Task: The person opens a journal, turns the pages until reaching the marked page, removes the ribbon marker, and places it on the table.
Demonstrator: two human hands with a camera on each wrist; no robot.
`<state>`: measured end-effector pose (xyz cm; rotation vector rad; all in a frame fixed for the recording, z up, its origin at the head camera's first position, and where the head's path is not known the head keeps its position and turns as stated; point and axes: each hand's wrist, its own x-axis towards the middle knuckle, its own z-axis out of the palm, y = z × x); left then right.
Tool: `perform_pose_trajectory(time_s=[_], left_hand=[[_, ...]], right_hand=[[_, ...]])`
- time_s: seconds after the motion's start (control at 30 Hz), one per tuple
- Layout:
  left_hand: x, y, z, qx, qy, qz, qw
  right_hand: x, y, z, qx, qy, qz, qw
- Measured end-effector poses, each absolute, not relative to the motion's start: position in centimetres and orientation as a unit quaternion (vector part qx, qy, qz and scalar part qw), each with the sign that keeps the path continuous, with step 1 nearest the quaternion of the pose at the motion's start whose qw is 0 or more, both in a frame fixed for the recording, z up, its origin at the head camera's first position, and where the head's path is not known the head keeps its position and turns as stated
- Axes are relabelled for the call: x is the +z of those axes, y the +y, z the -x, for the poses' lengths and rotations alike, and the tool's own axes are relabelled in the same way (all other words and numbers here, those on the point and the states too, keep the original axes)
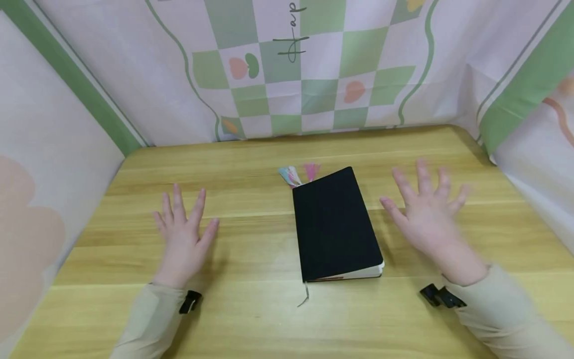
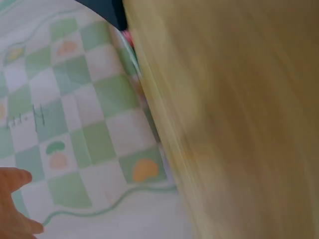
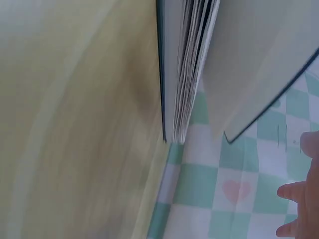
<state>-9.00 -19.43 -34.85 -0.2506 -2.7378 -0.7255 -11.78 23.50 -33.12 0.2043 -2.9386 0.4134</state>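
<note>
A black notebook [image 1: 336,227] lies slightly turned on the table between the two hands. The right wrist view catches its page block [image 3: 192,64] and the front cover [image 3: 259,64], lifted at an angle away from the pages. At its far end stick out a pale blue and white tassel [image 1: 290,175] and a pink tassel [image 1: 312,170]; a thin ribbon [image 1: 306,295] trails from the near end. Left of the notebook, my left hand [image 1: 179,244] has its fingers spread and holds nothing. My right hand [image 1: 426,219], slightly blurred, is spread likewise at the notebook's right, apart from it.
The wooden table [image 1: 251,319] runs back to a hanging cloth [image 1: 323,60] with green checks and heart shapes. More cloth [image 1: 49,124] hangs along the left side, and another panel [image 1: 538,164] on the right. Black wrist straps [image 1: 190,301] show at both sleeves.
</note>
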Motion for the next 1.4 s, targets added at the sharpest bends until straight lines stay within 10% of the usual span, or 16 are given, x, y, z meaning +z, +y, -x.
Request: perform_pose_trajectory(time_s=[0.87, 1.4], left_hand=[[-33.5, -12.1, 9.6, -0.574, -0.8, 0.144, -0.1], [-32.3, -12.1, 10.1, -0.687, -0.704, 0.095, -0.153]], right_hand=[[-32.5, 16.0, 8.4, 0.363, -0.879, -0.31, -0.012], [-33.4, 11.7, 7.8, 0.164, -0.873, -0.456, -0.055]])
